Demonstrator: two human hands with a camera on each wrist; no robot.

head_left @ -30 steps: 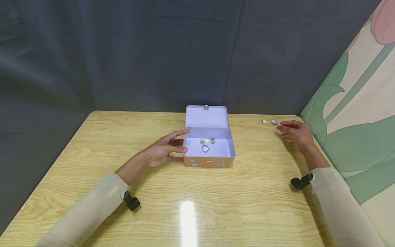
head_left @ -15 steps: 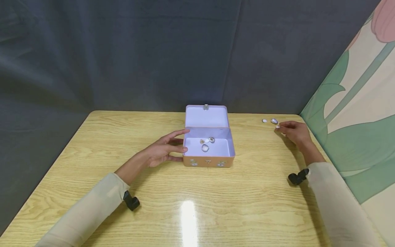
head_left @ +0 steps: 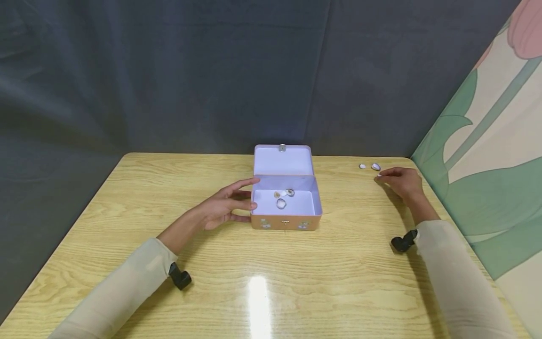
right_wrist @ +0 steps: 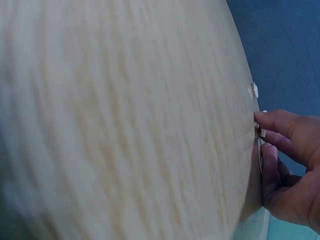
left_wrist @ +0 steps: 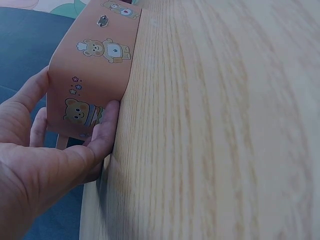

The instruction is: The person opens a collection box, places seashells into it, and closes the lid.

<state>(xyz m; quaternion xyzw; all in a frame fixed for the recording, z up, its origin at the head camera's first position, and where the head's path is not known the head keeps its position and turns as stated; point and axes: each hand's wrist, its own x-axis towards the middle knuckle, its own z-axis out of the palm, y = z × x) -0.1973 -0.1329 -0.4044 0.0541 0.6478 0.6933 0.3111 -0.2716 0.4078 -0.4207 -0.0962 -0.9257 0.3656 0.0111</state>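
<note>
An orange metal lunch box [head_left: 271, 222] with bear pictures and a pale lilac inside stands in the middle of the table, its lid [head_left: 283, 160] raised. Several seashells [head_left: 281, 204] lie in it. My left hand [head_left: 220, 207] rests with spread, fairly straight fingers on the box's left end, thumb at the near rim corner. At the table's back right, my right hand [head_left: 402, 181] pinches a small white seashell [head_left: 378, 175] between its fingertips, close over the tabletop. The fingers mostly hide that shell. Just behind it lie a larger seashell [head_left: 376, 166] and a smaller one [head_left: 362, 166].
The wood-grain table [head_left: 203, 292] ends at a dark curtain [head_left: 211, 84] behind the box. A cloth with a flower print [head_left: 491, 188] borders the right side, close to the right forearm. Small black cameras [head_left: 179, 277] are fixed at both cuffs.
My right hand and forearm have shifted slightly left, fingertips closing around the small seashell. The left hand, the box and the other shells have stayed put.
</note>
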